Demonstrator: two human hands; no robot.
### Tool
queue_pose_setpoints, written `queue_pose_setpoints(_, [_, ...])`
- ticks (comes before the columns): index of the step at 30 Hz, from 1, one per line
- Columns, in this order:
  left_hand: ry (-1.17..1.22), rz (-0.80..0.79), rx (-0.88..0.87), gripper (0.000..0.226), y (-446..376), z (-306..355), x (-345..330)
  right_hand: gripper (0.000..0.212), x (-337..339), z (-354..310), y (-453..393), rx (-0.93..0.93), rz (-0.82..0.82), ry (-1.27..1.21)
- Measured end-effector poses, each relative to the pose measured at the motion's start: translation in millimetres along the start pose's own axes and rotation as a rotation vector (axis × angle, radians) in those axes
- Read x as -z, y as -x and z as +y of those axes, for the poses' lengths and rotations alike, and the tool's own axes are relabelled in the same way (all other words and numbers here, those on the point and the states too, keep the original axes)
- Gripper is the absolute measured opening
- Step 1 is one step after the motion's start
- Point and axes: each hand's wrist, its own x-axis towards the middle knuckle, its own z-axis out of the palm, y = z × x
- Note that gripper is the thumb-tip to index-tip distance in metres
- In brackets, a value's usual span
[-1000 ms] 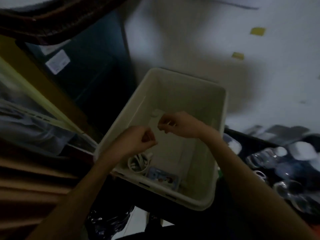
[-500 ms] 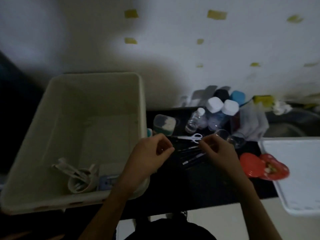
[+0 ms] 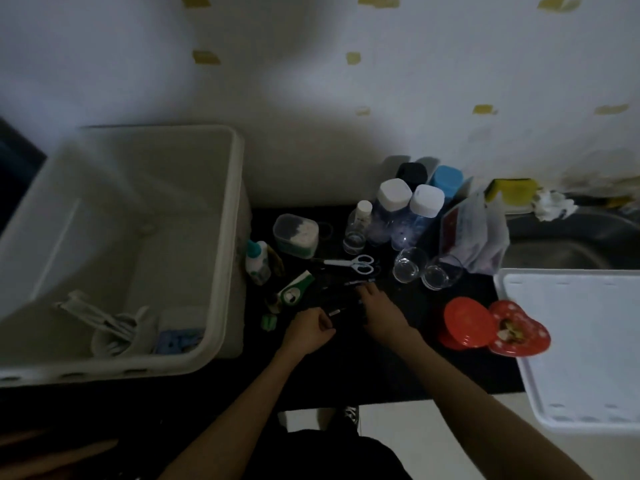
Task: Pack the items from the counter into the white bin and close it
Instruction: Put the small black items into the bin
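Pens: dark pens on counter, centre, bin at 9 o'clock.
Left hand: fingers curled, contents unclear.
Right hand: fingers spread over pens.
Tip: gather all together, lift level.

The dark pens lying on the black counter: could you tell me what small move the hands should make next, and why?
Probably gather the dark pens together: both the left hand and right hand rest among them, and the white plastic bin sits open alongside.

Your black counter bears scissors at centre. Two glasses lie at three o'clock, heart tins at four.
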Motion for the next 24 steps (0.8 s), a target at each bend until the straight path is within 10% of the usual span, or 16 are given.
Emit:
queue_pose_setpoints(7, [0.195,0.085,0.106,0.016,9,-23,-27,0.093,-13,7,-34,0.099,-0.076,0.312])
queue_pose_setpoints(24, [0.35,0.114,0.197,0.01,20,-34,-37,0.044,-24,-1,-37,0.08,-0.117,0.391])
